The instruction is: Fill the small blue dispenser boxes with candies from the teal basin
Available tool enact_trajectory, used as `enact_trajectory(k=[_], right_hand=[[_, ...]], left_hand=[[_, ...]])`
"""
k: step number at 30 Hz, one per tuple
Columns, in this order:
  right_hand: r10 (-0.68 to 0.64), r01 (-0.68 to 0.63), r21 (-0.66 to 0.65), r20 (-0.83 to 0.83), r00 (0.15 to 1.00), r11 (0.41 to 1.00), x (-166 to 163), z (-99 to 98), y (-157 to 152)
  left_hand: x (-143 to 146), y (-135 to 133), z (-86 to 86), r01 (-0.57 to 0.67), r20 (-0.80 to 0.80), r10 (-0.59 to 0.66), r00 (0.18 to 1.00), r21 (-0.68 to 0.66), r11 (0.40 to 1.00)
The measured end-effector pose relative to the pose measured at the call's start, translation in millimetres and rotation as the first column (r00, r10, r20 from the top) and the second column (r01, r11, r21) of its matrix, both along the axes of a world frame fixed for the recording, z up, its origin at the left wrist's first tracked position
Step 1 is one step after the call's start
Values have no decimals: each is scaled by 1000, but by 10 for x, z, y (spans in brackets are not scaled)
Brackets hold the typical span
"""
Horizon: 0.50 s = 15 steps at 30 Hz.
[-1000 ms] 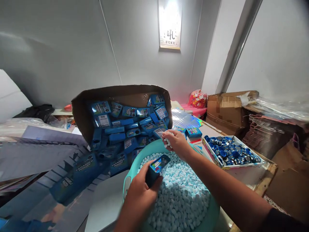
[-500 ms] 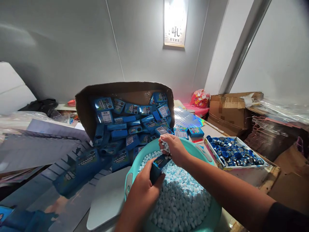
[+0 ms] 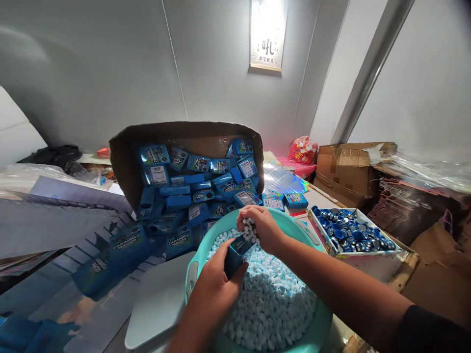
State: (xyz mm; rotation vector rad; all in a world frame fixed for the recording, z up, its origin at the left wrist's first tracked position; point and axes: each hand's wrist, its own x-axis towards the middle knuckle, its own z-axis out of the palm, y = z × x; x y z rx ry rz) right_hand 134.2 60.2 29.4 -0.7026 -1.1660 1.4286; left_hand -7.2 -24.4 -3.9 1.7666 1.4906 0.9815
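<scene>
My left hand (image 3: 215, 284) grips a small blue candy tin (image 3: 234, 256), tilted over a turquoise basin (image 3: 206, 245). Small white candies (image 3: 270, 299) fill much of that basin. Just above the tin's upper end, my right hand (image 3: 263, 228) is closed around a fistful of the same candies, some showing below its fingers. These candies are right by the tin's end; the opening itself is hard to make out. Behind the basin, a cardboard box (image 3: 184, 128) on its side holds several blue tins (image 3: 198, 163) lettered "CARAMELO MACIZO".
Right of the basin, a shallow tray (image 3: 368, 253) holds blue and silver caps (image 3: 346, 230). A flat grey lid-like panel (image 3: 158, 299) lies left of the basin. Two blue tins (image 3: 295, 200) rest beyond the rim. Cardboard boxes (image 3: 342, 169) stand at the far right.
The view has shifted slightly, so most things sit a little further left. Both hands keep their grips, and the right hand's candies remain close to the tin's upper end.
</scene>
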Motion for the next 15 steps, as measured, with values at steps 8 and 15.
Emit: enact_trajectory(k=[8,15], right_hand=[[-43,32,169,63,997,985,-6,41,-101],[-57,45,161,70,996,986,-38,17,-83]], left_hand=[[14,33,8,7,104,-9,995,24,1000],[-22,26,-26,28,110,-23,994,-48,998]])
